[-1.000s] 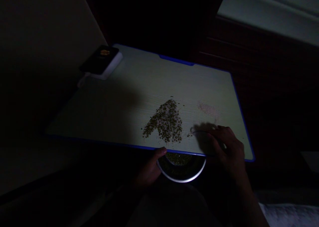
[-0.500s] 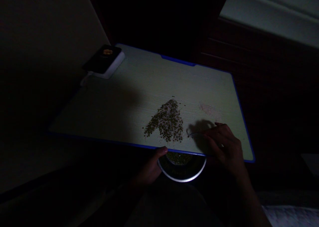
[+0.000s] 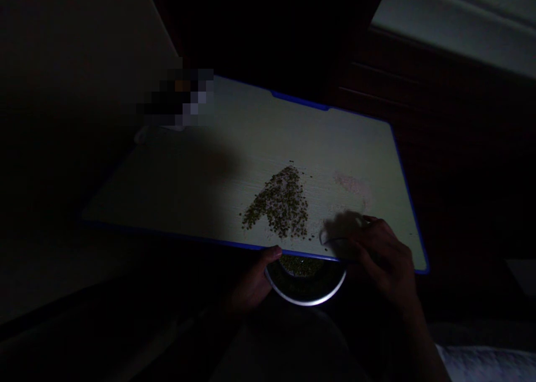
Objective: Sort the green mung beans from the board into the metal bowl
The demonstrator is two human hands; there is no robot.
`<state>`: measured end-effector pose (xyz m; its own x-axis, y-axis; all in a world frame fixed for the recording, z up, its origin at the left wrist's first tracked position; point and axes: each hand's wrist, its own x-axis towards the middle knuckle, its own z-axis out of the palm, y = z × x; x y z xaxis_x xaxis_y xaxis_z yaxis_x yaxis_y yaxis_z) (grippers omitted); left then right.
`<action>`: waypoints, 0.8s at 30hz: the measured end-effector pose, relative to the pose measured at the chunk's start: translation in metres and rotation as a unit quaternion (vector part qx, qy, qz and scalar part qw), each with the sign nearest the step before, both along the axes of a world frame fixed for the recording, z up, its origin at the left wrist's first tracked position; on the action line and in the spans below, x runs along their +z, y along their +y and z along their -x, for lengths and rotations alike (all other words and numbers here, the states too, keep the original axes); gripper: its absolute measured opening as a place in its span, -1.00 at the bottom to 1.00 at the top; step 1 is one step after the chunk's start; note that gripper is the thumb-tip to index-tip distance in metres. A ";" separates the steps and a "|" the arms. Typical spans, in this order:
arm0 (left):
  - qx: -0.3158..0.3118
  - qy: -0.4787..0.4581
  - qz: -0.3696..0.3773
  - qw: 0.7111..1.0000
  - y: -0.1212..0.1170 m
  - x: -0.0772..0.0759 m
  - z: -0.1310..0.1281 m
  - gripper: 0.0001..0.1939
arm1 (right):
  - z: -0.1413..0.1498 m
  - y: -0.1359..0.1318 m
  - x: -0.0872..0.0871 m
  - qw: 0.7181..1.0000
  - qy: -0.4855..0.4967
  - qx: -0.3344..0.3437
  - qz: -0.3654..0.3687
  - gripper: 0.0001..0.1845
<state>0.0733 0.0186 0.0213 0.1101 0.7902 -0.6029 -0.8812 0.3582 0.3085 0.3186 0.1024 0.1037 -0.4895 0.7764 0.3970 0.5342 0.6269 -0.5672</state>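
Note:
My right hand (image 3: 387, 259) pinches a thin tool with a curved end (image 3: 329, 240), like a small spoon; its exact kind is hard to make out. The tool's end touches the pale, blue-edged board (image 3: 259, 125) close to its near edge, beside a few loose seeds. Left of it lies a spread pile of small greenish-brown seeds (image 3: 280, 203). My left hand (image 3: 253, 278) has its thumb on the board's near edge and its fingers around the side of a metal-rimmed bowl (image 3: 307, 302). Similar seeds lie in the bowl, partly under the board.
A patch of pale pinkish bits (image 3: 354, 185) lies on the board's right side. A blurred dark-and-white object (image 3: 178, 100) occupies the far left corner. White quilted cloth (image 3: 486, 362) shows at lower right. The surroundings are very dark.
My right hand has moved slightly right and toward me, and the tool's end has come closer to the near edge. A few seeds there have shifted. My left hand stays put.

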 end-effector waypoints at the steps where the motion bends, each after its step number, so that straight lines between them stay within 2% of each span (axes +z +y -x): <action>1: -0.003 0.000 0.001 1.000 0.000 0.001 0.000 -0.43 | 0.002 -0.001 -0.001 1.000 0.004 0.002 -0.001 -0.79; 11: -0.011 -0.001 0.000 1.000 -0.001 -0.003 0.000 -0.43 | 0.017 0.005 -0.005 0.999 -0.009 -0.024 -0.026 -0.82; 15: -0.013 -0.002 0.002 1.000 -0.002 -0.005 0.000 -0.54 | 0.020 0.009 -0.001 1.000 -0.010 0.003 -0.020 -0.80; 20: -0.012 -0.002 0.003 1.000 -0.001 -0.002 0.000 -0.48 | 0.020 0.012 0.001 0.999 -0.015 0.038 -0.004 -0.78; 24: -0.012 0.002 0.007 1.000 -0.001 -0.002 -0.001 -0.55 | 0.020 0.012 0.000 0.999 -0.007 0.052 -0.002 -0.76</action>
